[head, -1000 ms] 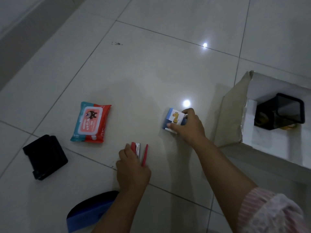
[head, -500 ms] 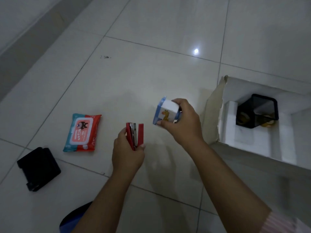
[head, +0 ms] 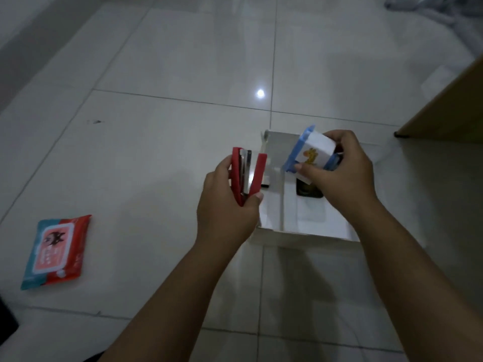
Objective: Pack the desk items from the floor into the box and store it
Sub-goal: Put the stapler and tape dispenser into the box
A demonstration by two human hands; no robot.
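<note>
Both hands have carried their items over the white box [head: 300,237] at centre frame. Left hand [head: 227,205] pinches a red stapler [head: 247,176] upright by its hinge; right hand [head: 342,171] clasps a blue-and-white giraffe block [head: 309,152]. Wipes pack [head: 56,252] lies lower left.

Two bare forearms are showing, running from the near edge of the view up toward the middle; no sleeve, cuff, watch, band or ring is showing on either. The left hand [head: 226,207] is showing its back, knuckles and a short, unpainted thumbnail at the right side. The right hand [head: 344,170] is showing its back and curled fingers [head: 337,135], with a short plain thumbnail at its left; dim light is blurring finer detail on both.
</note>
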